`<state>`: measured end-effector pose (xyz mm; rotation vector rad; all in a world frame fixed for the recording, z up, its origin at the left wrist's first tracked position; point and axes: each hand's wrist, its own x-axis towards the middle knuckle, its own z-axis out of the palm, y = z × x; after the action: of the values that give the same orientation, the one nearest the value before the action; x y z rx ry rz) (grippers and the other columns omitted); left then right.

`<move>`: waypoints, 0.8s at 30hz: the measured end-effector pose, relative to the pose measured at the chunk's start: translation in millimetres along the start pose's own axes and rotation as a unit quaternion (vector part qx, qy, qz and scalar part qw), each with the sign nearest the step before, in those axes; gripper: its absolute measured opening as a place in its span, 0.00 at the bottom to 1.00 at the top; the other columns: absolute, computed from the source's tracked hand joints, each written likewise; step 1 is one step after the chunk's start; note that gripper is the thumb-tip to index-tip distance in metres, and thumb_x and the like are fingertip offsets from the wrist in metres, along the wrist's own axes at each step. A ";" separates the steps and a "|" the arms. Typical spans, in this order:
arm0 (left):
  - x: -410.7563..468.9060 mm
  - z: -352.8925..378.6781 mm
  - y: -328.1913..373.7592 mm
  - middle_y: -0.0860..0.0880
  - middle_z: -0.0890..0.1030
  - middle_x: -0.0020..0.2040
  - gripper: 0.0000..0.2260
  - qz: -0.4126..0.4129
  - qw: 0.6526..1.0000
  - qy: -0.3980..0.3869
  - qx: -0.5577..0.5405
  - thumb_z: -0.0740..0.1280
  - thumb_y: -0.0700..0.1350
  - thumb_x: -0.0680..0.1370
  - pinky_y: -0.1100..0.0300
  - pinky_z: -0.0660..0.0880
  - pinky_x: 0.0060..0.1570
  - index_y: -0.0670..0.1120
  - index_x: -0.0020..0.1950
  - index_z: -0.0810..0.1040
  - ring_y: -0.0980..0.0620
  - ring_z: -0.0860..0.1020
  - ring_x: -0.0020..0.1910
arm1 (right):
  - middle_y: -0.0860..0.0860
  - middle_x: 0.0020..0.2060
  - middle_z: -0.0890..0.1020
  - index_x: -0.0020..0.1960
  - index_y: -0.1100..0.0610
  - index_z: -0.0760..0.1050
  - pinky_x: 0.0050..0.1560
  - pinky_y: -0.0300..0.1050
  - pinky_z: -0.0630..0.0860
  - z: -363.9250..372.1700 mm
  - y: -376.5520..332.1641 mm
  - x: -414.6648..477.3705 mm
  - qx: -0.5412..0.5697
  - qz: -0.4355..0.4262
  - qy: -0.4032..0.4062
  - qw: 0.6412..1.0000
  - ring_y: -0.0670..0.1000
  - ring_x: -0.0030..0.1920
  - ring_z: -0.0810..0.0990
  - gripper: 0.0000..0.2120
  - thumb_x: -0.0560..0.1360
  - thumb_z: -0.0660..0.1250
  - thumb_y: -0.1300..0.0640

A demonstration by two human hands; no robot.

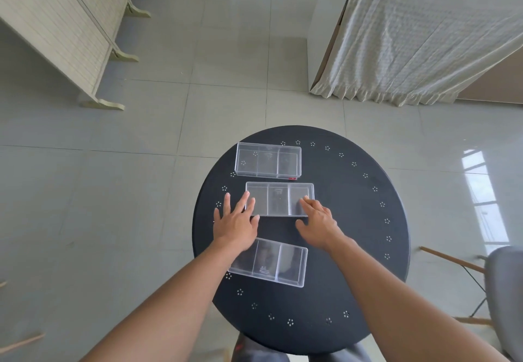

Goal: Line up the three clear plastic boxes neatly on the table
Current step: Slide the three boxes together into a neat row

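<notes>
- On a round black table (353, 234): three clear boxes, each split into three compartments, set one behind another from far to near, none touching.
- Around the tabletop's edge: a ring of small white flower-like dot clusters.
- Far box (268, 163): toward the far left part of the top, long side across, nearly square to the view.
- Middle box (278, 199): near the centre, just behind both hands, long side across, roughly parallel to the far one and shifted a little right of it.
- Near box (278, 264): toward the near edge, skewed clockwise, its left end hidden under the left forearm.
- Left hand (236, 220): palm down, fingers spread apart, fingertips at the middle box's left end; contact hard to confirm.
- Right hand (317, 220): palm down, fingers loosely together and reaching over the middle box's near right corner, thumb out to the left; nothing clamped.
- Beneath and around: pale grey glossy floor tiles (127, 192), window glare at right.
- Far left: a cream folding screen (56, 30) on curved feet.
- Far right: a crinkled off-white cloth (424, 36) draped to the floor.
- Right edge: a grey chair (503, 291) with wooden legs.
</notes>
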<state>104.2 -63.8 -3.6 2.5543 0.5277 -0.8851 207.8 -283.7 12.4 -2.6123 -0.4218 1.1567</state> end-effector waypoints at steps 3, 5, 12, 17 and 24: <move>-1.8 -3.5 -14.0 0.59 0.39 0.89 0.28 -0.016 1.000 -0.002 -0.014 0.46 0.59 0.89 0.35 0.45 0.85 0.57 0.89 0.47 0.41 0.35 0.88 | 0.46 0.87 0.56 0.88 0.50 0.53 0.78 0.65 0.67 4.3 -16.3 2.1 -0.011 -0.011 -0.005 1.000 0.61 0.85 0.55 0.34 0.84 0.59 0.49; -3.1 -5.6 -20.4 0.59 0.39 0.89 0.28 -0.017 1.000 -0.004 -0.018 0.47 0.59 0.89 0.35 0.46 0.85 0.57 0.89 0.47 0.41 0.35 0.88 | 0.47 0.86 0.56 0.87 0.49 0.53 0.77 0.64 0.68 7.4 -23.0 3.0 -0.016 -0.013 -0.009 1.000 0.61 0.85 0.55 0.34 0.84 0.59 0.49; 2.5 -10.0 -30.4 0.59 0.37 0.89 0.29 -0.002 1.000 -0.011 -0.020 0.47 0.59 0.89 0.36 0.46 0.85 0.55 0.90 0.45 0.42 0.34 0.88 | 0.48 0.86 0.58 0.86 0.49 0.56 0.75 0.64 0.70 13.2 -29.3 -0.3 -0.024 -0.008 -0.009 1.000 0.61 0.84 0.57 0.33 0.83 0.59 0.49; 1.0 -10.6 -34.8 0.54 0.40 0.90 0.31 0.032 0.998 0.035 -0.040 0.51 0.57 0.89 0.38 0.58 0.85 0.49 0.90 0.47 0.45 0.39 0.89 | 0.48 0.86 0.59 0.87 0.50 0.53 0.79 0.67 0.64 10.8 -30.8 -6.1 0.002 -0.017 -0.003 1.000 0.61 0.86 0.52 0.34 0.84 0.60 0.49; -39.9 15.5 -53.8 0.55 0.47 0.90 0.29 0.127 0.985 0.096 -0.060 0.54 0.52 0.89 0.49 0.66 0.82 0.48 0.89 0.53 0.52 0.45 0.89 | 0.50 0.85 0.63 0.87 0.52 0.55 0.81 0.61 0.64 20.8 -23.9 -38.9 0.032 -0.018 0.005 0.999 0.61 0.85 0.57 0.33 0.84 0.60 0.50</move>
<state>42.4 -33.8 -1.6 2.5363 0.2903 -0.5064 163.3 -273.3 33.3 -2.5437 -0.4219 1.1262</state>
